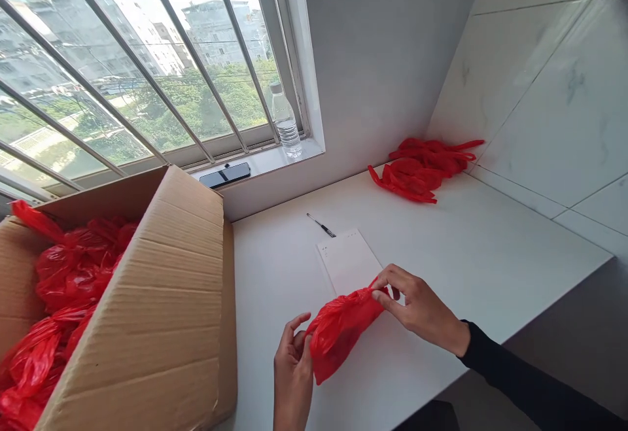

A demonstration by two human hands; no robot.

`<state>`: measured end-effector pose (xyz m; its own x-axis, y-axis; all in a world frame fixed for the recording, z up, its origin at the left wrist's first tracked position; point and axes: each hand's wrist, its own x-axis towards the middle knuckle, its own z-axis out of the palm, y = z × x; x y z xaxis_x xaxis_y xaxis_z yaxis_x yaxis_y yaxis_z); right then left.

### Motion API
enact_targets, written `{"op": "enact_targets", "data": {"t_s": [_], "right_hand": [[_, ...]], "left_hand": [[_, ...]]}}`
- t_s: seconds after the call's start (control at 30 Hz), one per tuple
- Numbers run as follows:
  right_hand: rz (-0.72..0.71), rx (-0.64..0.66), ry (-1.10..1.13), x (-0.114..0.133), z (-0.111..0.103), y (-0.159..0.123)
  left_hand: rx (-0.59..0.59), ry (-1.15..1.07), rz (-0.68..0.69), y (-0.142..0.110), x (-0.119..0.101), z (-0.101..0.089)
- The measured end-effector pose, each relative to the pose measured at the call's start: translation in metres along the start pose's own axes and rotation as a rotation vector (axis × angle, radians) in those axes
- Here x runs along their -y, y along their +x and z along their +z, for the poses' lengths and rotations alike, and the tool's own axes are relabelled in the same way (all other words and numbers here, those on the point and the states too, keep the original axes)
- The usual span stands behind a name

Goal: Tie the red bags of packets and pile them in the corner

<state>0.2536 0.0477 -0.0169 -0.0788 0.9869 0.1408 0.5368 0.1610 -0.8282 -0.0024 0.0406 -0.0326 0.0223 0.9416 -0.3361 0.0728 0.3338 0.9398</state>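
A crumpled red plastic bag [338,329] hangs just above the white table [481,254], held between both hands. My left hand [293,369] grips its lower left end with curled fingers. My right hand [417,307] pinches its upper right end between thumb and fingertips. Under the bag lies a white sheet of paper [348,261], with a black pen [321,225] just beyond it.
A large open cardboard box [167,313] full of red plastic bags [63,287] stands at the left. A pile of flattened red bags [424,169] lies at the far corner by the tiled wall. A water bottle [286,120] and a phone [226,174] rest on the windowsill.
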Motion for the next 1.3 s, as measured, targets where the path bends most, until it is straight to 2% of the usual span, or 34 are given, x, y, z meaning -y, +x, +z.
{"op": "enact_targets", "data": {"t_s": [0.1,0.17,0.27,0.4,0.47,0.53,0.7,0.83,0.97,1.07,1.2,1.3], "right_hand": [[0.045,0.046,0.080,0.006,0.001,-0.003],[0.049,0.076,0.113,0.011,0.006,-0.002],[0.039,0.126,0.111,0.017,0.011,0.000],[0.107,0.080,0.126,0.017,0.010,-0.005],[0.176,0.056,0.152,0.016,0.007,-0.012],[0.226,0.049,0.183,0.015,0.006,-0.017],[0.249,0.071,0.228,0.020,0.007,-0.020],[0.184,0.105,0.161,0.020,0.007,-0.017],[0.263,0.009,0.168,0.011,0.005,-0.019],[0.303,-0.030,0.199,0.005,0.005,-0.022],[0.312,0.017,0.205,0.009,0.007,-0.024],[0.296,0.057,0.204,0.015,0.008,-0.024]], "left_hand": [[-0.027,0.106,0.165,-0.005,-0.003,0.005],[-0.002,0.162,0.245,-0.008,-0.011,0.013],[0.038,0.203,0.236,-0.008,-0.020,0.016],[-0.145,0.175,0.149,-0.003,-0.022,0.002],[-0.171,0.137,0.117,-0.003,-0.021,-0.002],[-0.101,0.135,0.146,-0.007,-0.021,0.000],[0.115,0.298,0.389,-0.013,-0.026,0.010],[0.169,0.385,0.393,-0.008,-0.028,0.002],[0.185,0.442,0.297,-0.004,-0.024,-0.014],[0.163,0.464,0.236,-0.006,-0.024,-0.018],[0.102,0.419,0.334,-0.012,-0.034,-0.005],[0.115,0.410,0.311,-0.013,-0.042,0.005]]}}
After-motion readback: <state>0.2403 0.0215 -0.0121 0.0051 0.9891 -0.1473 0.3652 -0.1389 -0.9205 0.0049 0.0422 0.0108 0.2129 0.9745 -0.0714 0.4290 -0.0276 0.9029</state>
